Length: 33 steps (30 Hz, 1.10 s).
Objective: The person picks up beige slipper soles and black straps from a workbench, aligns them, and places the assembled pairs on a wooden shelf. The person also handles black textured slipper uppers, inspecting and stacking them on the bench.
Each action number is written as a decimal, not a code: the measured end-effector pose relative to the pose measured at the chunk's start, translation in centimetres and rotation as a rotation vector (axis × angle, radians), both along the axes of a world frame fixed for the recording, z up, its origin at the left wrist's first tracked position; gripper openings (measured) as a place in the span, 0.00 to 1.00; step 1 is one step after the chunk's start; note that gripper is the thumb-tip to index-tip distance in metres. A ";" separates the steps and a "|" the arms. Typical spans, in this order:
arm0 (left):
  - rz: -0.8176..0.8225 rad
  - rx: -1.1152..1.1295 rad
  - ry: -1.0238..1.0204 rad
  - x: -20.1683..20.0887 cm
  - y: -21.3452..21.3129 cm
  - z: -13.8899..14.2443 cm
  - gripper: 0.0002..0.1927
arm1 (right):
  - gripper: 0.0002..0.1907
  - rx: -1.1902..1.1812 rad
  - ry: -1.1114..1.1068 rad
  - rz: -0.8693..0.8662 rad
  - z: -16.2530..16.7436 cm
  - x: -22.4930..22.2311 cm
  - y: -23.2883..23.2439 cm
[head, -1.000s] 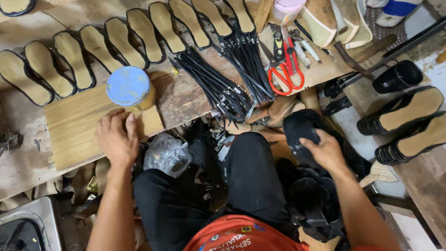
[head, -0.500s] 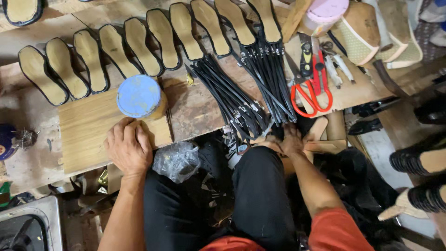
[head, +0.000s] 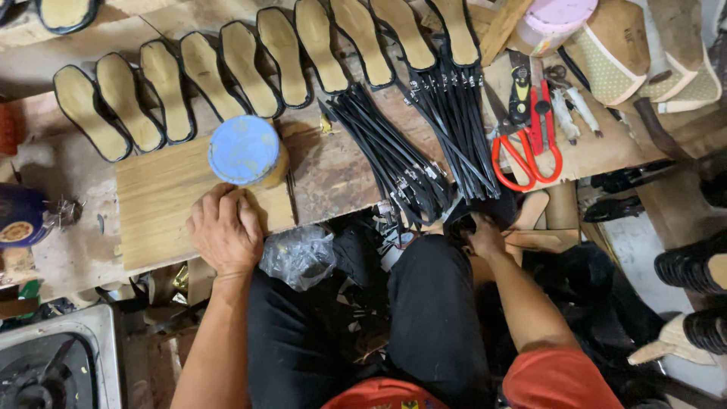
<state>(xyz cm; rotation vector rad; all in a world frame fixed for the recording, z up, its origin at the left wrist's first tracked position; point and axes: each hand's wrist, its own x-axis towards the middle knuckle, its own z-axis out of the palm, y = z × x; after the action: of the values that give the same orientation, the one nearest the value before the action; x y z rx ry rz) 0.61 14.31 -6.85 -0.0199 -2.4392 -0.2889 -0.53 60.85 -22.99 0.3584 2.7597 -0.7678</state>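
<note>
The right hand (head: 485, 236) is half hidden under the bench edge, below the black straps (head: 409, 163); its fingers curl around something dark, too shadowed to identify, so whether they clamp it cannot be told. The left hand (head: 224, 231) lies flat on the wooden board (head: 155, 204), fingers slightly apart, fingertips just short of the blue-lidded tin (head: 246, 151) at its 12 o'clock. A row of insoles (head: 204, 79), partly cut off by the top edge, runs from 10 to 1 o'clock. Red scissors (head: 530, 148) lie at the right hand's 1 o'clock.
</note>
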 end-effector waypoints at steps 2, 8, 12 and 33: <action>0.000 0.007 0.008 0.2 -0.1 0.0 0.07 | 0.26 -0.088 0.052 -0.062 0.0 3.1 0.0; -0.025 0.034 0.033 0.9 -0.4 0.3 0.07 | 0.09 -0.712 -0.023 -0.213 -1.6 14.5 0.1; -0.038 0.039 0.053 1.5 -0.5 0.9 0.08 | 0.10 -0.100 -0.099 0.169 -1.1 20.9 0.5; -0.025 0.094 -0.142 1.2 -4.3 0.8 0.20 | 0.23 0.573 0.263 0.679 11.3 13.4 -19.5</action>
<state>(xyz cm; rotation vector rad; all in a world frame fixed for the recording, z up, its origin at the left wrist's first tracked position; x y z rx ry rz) 1.84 10.06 -6.02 0.0116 -2.5649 -0.4292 12.88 41.35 -11.68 -0.6069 2.9849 0.1591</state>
